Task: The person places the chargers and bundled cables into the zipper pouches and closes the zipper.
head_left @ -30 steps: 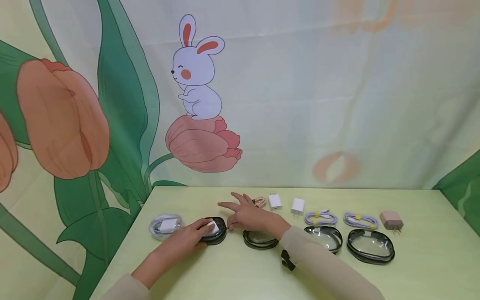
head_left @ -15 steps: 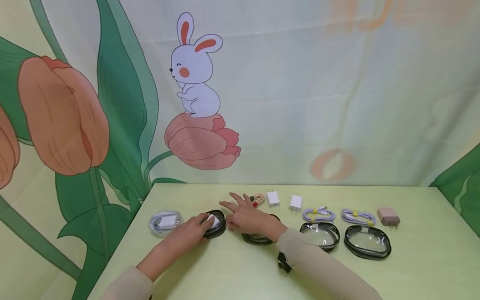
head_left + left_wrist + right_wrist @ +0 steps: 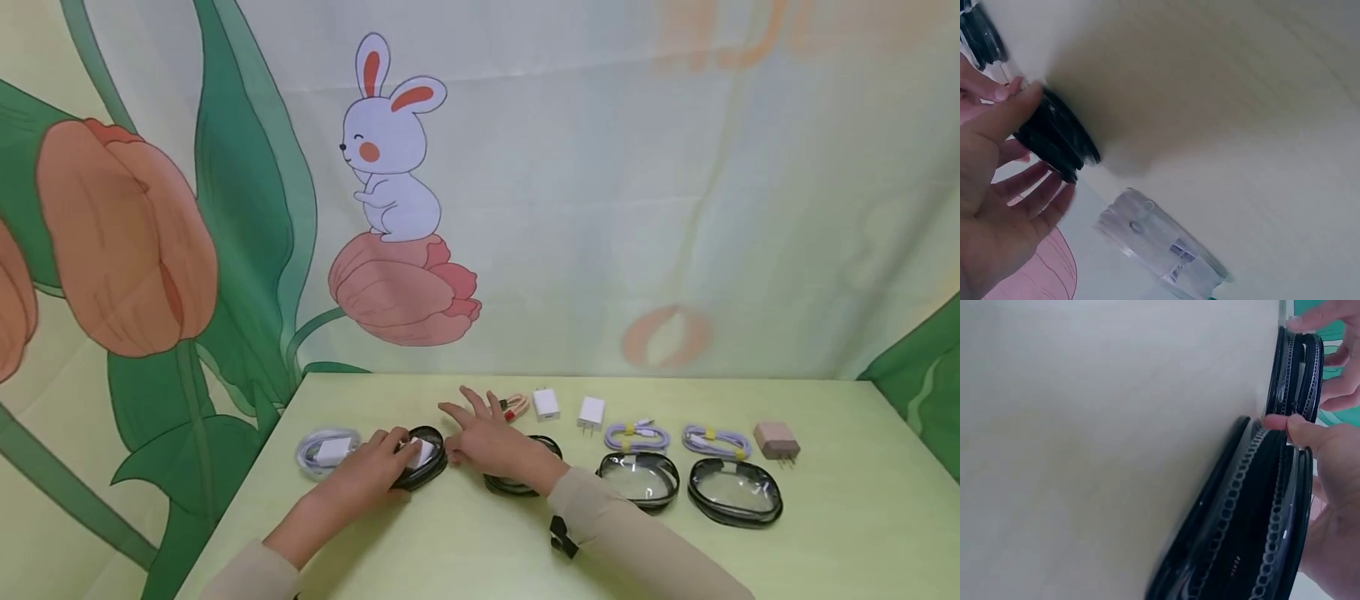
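My left hand (image 3: 367,458) grips a round, clear-topped zip pouch (image 3: 432,468) with black rims, holding it slightly tilted at the table's left-centre. A white charger (image 3: 422,452) shows through its top. In the left wrist view the thumb lies along one face of the pouch (image 3: 1060,134), fingers around the other. My right hand (image 3: 491,442) is at the pouch's right edge, thumb and index finger pinching at its zip with the other fingers spread. Zipper teeth show on the held pouch (image 3: 1297,375) in the right wrist view. The fingertips cover the zip pull.
A clear pouch (image 3: 306,458) with a white charger lies at left. Another black-rimmed pouch (image 3: 506,485) sits under the right forearm; two more, a left one (image 3: 637,483) and a right one (image 3: 735,493), lie rightward. Behind are a coral cable (image 3: 516,407), white chargers (image 3: 546,404), lilac cables (image 3: 637,436) and a pink charger (image 3: 776,439).
The held pouch tilts more steeply than half a second ago, and my left hand has shifted slightly left with it. My right hand stays at its edge.
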Available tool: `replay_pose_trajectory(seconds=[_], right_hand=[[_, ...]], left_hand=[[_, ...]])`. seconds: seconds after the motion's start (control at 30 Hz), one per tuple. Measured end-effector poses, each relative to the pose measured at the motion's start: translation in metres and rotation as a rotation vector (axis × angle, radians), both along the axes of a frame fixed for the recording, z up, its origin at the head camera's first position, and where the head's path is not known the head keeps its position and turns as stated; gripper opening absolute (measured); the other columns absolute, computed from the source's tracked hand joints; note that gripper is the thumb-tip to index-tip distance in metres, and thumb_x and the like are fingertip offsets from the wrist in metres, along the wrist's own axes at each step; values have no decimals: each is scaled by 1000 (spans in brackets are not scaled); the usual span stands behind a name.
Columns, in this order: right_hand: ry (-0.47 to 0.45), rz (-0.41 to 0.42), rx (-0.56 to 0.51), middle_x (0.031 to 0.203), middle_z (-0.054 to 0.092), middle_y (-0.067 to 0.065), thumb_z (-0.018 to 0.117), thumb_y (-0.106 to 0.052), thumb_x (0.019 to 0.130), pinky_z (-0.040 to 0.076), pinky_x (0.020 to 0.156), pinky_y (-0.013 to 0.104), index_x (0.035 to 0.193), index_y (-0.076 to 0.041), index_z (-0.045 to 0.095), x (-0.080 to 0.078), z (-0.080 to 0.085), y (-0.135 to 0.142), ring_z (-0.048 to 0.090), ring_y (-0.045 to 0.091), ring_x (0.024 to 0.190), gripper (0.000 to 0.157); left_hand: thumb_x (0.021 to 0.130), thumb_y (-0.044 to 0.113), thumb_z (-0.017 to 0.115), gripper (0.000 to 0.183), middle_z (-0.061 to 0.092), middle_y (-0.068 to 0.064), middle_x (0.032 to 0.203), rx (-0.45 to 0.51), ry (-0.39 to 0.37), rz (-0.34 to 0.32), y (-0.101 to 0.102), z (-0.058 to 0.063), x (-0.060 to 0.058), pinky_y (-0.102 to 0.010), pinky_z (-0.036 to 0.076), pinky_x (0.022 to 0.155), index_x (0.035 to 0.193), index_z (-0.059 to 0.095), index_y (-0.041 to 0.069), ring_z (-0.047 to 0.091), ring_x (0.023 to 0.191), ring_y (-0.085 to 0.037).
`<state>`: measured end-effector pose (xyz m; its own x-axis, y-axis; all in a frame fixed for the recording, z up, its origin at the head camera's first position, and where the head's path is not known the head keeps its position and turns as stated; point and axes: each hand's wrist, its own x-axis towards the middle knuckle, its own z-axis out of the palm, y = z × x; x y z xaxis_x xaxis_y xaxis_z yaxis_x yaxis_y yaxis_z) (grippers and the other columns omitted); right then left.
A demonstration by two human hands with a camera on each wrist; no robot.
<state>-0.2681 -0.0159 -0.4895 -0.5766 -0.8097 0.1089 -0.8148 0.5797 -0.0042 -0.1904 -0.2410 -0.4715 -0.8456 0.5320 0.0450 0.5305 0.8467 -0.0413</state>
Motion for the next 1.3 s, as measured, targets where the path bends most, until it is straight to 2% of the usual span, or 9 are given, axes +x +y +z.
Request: replay_pose_trajectory(seconds=[0.1,0.2,0.3,0.4,0.6,0.73,0.9,1.13,1.3], right_hand=[[24,-10,-7,161,36,6,66,-40,98,28,111,71,97,-35,76,-4,-1,-2,21,45,150,12],[23,-12,-10,160,38,7,65,-40,99,28,110,71,100,-34,77,-8,-1,-4,23,45,149,13],[18,-20,-3,160,37,7,66,-38,99,28,111,70,101,-33,77,-13,1,-3,22,44,150,13],[13,-20,-1,160,38,6,65,-35,100,26,113,70,99,-33,77,-13,3,-3,21,43,151,12],[-36,3,-27,159,39,7,62,-32,102,29,111,69,99,-30,76,-9,-1,1,24,43,149,14],[-32,19,-45,158,39,7,63,-32,102,30,110,70,103,-30,76,-10,-3,8,26,42,149,13],[-6,37,-45,157,41,9,62,-31,103,32,109,70,103,-30,75,-8,-4,10,29,43,147,14],[21,84,-38,158,39,8,59,-31,104,31,109,71,103,-29,74,0,-3,12,28,42,148,16],[33,76,18,159,37,7,61,-34,103,31,110,70,106,-32,75,1,-4,9,26,40,148,15]], left_hand=[[79,32,89,72,47,-21,140,-14,6,-73,-4,-2,-2,-50,50,99,134,55,0,48,128,-38],[82,30,87,75,44,-22,148,5,10,-169,-8,-5,-3,-49,45,108,139,51,-3,43,138,-40],[88,26,82,75,39,-19,156,39,-34,-201,-11,-3,-3,-48,44,109,147,46,-3,38,144,-40],[91,22,79,72,37,-18,159,40,-54,-188,-14,0,0,-46,48,105,150,45,-2,38,144,-40],[90,27,79,70,44,-21,154,-64,11,-178,-7,0,4,-45,50,103,146,50,-3,45,138,-40],[90,29,79,72,45,-21,153,-65,42,-157,-3,-4,6,-46,48,105,146,49,-3,46,138,-39],[90,30,79,72,45,-21,153,-70,54,-139,1,-2,4,-46,48,105,147,49,-2,46,138,-39],[90,33,80,74,45,-19,153,-61,31,-59,6,1,2,-48,50,103,148,48,0,46,137,-38],[88,33,81,75,46,-19,152,-47,-4,-44,9,-3,6,-50,48,103,147,49,-1,46,135,-39]])
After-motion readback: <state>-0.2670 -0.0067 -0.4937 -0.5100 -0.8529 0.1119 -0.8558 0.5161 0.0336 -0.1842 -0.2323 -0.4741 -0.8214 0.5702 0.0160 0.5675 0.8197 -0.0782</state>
